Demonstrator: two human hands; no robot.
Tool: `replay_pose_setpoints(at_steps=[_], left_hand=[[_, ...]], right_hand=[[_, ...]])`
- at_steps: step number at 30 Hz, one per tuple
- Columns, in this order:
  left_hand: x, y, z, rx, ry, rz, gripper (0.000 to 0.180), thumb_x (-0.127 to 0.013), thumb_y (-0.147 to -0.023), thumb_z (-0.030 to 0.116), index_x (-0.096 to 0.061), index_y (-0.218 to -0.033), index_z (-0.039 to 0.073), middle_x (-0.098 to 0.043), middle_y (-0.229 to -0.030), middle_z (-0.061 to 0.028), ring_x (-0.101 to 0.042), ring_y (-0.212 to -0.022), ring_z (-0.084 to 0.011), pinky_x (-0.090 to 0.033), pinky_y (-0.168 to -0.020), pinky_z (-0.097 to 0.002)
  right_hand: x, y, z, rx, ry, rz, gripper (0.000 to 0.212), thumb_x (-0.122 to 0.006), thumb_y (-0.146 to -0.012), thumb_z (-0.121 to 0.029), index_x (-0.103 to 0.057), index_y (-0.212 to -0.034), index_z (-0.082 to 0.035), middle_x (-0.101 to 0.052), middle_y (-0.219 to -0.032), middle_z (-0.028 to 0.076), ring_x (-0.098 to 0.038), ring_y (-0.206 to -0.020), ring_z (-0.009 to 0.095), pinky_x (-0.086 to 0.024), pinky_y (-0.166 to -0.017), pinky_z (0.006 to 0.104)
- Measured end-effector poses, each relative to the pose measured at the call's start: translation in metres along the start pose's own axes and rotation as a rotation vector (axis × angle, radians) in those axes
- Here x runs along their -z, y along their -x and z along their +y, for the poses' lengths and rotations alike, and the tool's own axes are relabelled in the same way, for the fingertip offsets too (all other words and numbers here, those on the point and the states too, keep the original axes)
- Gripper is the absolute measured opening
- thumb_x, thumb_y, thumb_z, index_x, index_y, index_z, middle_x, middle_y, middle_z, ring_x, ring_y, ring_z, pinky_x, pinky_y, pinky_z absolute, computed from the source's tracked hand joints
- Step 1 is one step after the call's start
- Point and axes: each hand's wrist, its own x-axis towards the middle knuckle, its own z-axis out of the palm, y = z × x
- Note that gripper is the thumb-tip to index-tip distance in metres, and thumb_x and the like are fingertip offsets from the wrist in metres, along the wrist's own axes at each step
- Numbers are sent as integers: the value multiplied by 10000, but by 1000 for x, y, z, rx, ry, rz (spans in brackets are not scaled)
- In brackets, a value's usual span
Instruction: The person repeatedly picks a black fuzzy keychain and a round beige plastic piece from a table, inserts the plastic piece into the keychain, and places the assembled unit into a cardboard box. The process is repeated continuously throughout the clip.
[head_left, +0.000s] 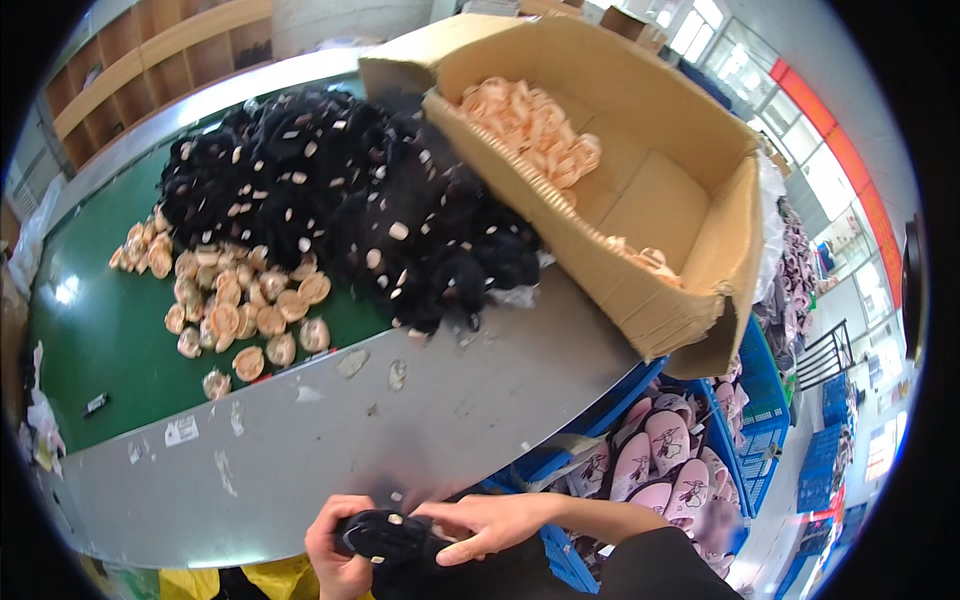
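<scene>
Holding soft, rounded black fabric item [388,536], bottom centre: left hand [335,548] grip closed on it, right hand [492,524] unclear; slackening could drop it.

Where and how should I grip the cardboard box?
Probably by the near rim of the box, coming from your side. That wall faces you and stands beside an open top, so it can be pinched. The black pile crowds its left half and the right corner looks torn, so I'd hold between them.
</scene>
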Motion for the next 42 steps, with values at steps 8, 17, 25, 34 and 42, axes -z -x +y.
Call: replay_pose_setpoints(at_steps=[8, 17, 25, 34, 42], left_hand=[[3, -12, 22, -86, 5, 203, 499, -754, -862, 348, -604, -1163, -21, -624, -1084, -75, -607, -980, -180, -498, -884, -320], [-4, -6, 4, 62, 245, 144, 338, -655, -934, 136, -576, -1224, -18, -648, -1092, -93, -623, -996, -171, -524, -907, -318], [-9, 2, 40, -45, 125, 291, 234, -571, -928, 137, -609, -1094, -24, -664, -990, -92, -619, -925, -202, -502, -889, -348], [-2, -5, 25, 41, 151, 204, 211, -660, -927, 124, -620, -1093, 0, -679, -1022, -82, -630, -952, -188, -507, -892, -332], [-22, -26, 29, -39, 211, 135, 273, -708, -799, 30, -605, -1050, 2, -634, -1008, -36, -593, -945, -113, -479, -878, -258]], right_hand=[[156, 139, -167, 240, 721, 1237, 261, -569, -948, -221, -658, -1129, -56, -640, -731, 45, -622, -616, 146, -525, -627, 310], [348, 184, -57, -957, 1121, 681, 597, -703, -833, -324, -590, -1387, -132, -629, -1377, 149, -606, -1249, 312, -503, -1021, 448], [322, 162, -91, -839, 1081, 840, 608, -780, -768, -356, -644, -1304, -104, -692, -1247, 151, -640, -1186, 302, -526, -977, 421], [172, 122, -165, 592, 1165, 1186, 555, -830, -794, -291, -595, -1240, -57, -633, -1186, 148, -645, -1094, 326, -519, -957, 418], [30, 5, -87, 825, 869, 630, 743, -899, -768, -268, -550, -1387, -52, -614, -1265, 179, -620, -1157, 352, -543, -976, 433]])
